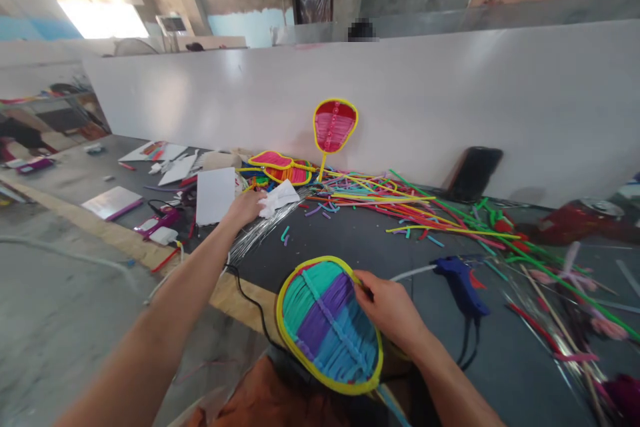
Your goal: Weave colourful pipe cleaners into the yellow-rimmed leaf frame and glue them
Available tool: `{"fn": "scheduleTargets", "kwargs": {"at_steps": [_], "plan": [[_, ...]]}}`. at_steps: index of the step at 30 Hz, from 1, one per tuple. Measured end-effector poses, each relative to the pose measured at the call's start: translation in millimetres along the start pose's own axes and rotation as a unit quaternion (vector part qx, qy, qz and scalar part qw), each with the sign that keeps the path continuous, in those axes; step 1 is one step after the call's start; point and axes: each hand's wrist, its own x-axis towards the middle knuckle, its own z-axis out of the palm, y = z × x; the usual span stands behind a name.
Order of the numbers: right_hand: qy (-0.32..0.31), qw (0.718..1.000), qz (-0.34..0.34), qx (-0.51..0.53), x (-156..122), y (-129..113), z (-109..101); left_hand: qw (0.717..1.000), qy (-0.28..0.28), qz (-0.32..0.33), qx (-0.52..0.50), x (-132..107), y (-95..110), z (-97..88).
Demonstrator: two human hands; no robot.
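Note:
My right hand (pixel 387 303) grips the upper right rim of a round fan (pixel 327 327) made of pipe cleaners. The fan has a yellow edge and bands of green, purple and blue, and its blue handle points down toward me. Farther off, my left hand (pixel 245 209) reaches across the table, its fingers closed at the left end of a crumpled white tissue (pixel 280 197); the fingertips are partly hidden. Beside that hand stands a white card (pixel 215 195). Below the tissue lies a bundle of thin silvery wires (pixel 265 223).
A pink fan (pixel 335 127) stands against the white partition (pixel 410 93), with more fans (pixel 283 167) lying near it. Loose pipe cleaners (pixel 380 193) spread rightward. A blue glue gun (pixel 460 287), a phone (pixel 475 173) and a red can (pixel 583 220) are to the right.

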Motion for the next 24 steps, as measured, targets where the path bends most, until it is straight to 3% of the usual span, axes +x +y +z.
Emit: {"fn": "scheduleTargets", "kwargs": {"at_steps": [9, 19, 24], "plan": [[-0.004, 1.0, 0.014, 0.008, 0, 0, -2, 0.993, 0.1, 0.005, 0.057, 3, 27, -12.4], [-0.002, 1.0, 0.018, -0.003, 2, 0, -3, 0.986, 0.113, 0.118, 0.01, 1, 71, 9.7], [-0.004, 1.0, 0.015, -0.002, 1, -1, -4, 0.982, 0.128, 0.132, -0.039, -13, 94, 16.1]]}}
